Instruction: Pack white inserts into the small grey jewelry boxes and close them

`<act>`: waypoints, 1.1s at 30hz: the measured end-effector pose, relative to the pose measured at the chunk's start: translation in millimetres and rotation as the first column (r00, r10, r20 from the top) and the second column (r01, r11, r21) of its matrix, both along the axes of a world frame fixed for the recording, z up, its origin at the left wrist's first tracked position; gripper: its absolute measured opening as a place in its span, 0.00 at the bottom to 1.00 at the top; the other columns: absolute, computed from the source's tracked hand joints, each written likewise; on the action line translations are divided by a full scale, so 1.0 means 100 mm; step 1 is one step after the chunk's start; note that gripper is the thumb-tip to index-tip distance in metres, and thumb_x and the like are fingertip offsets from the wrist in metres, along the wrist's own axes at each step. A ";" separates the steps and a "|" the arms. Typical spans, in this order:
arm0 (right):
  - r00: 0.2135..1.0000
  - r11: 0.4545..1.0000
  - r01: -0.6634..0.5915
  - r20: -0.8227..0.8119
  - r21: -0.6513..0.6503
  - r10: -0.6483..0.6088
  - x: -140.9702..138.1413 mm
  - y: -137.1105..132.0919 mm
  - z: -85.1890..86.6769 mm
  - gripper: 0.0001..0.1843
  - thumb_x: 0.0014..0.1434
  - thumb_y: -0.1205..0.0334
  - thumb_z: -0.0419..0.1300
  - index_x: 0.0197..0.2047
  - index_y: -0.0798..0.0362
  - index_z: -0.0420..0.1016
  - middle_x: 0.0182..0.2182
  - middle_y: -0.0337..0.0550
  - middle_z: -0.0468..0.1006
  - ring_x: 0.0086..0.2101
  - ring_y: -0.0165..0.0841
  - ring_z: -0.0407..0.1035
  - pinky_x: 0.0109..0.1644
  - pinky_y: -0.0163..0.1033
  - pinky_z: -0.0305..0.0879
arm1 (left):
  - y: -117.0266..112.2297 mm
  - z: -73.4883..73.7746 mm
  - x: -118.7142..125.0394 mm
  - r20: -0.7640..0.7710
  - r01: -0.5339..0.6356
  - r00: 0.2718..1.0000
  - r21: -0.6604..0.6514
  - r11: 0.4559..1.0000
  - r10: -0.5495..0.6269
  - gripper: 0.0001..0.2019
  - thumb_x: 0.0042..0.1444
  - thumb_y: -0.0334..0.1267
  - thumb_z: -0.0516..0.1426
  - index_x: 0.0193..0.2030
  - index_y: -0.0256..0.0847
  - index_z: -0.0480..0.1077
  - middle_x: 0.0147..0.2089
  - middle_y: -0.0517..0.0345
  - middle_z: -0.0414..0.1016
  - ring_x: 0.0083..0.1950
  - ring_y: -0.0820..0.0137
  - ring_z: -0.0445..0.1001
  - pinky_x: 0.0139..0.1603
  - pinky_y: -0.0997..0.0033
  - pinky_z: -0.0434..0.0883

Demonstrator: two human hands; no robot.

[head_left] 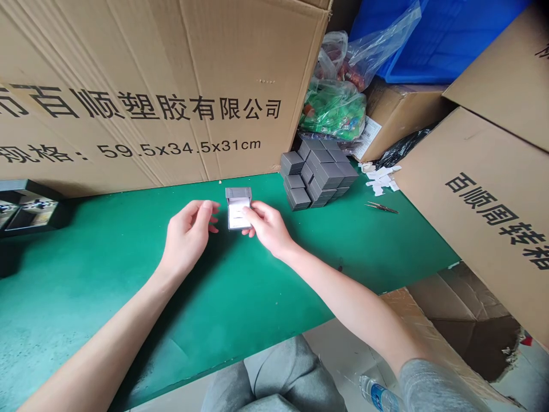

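right hand point(268, 226) pinching open gray box point(238, 209), left hand point(189, 232) curled beside, stacked boxes point(319, 171), tweezers point(381, 208), carton point(128, 97) behind

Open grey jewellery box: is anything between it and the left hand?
Nothing visible: the left hand is beside the grey jewellery box, with only the green tabletop showing in the narrow gap. The right hand is on the box's other side.

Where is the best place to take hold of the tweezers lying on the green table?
Probably around the middle of their arms, pinching from above with the right hand. The tweezers lie flat on the green table, and their long, slim shape gives little else to grasp. The right hand is also the nearer one.
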State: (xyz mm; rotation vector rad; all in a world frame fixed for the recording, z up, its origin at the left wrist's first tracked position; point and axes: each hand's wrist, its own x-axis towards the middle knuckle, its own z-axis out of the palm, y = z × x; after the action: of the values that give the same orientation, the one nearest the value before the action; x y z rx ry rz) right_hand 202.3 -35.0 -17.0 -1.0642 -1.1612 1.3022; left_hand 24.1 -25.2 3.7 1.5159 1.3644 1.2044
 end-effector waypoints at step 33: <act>0.990 0.997 -0.080 0.114 -0.014 0.081 0.02 -0.02 0.04 0.22 0.69 0.58 0.58 0.64 0.57 0.70 0.38 0.42 0.82 0.29 0.25 0.74 0.30 0.29 0.69 | -0.05 0.05 0.05 0.204 0.223 0.962 -0.191 0.956 -0.184 0.23 0.56 0.51 0.66 0.53 0.39 0.78 0.52 0.50 0.83 0.39 0.67 0.79 0.42 0.68 0.78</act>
State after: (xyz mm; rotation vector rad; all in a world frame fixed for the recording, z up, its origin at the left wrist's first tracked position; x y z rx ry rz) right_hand 203.8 -36.7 -13.1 -1.1210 -1.2969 1.3247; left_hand 29.3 -30.4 8.7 1.3237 1.1435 1.0077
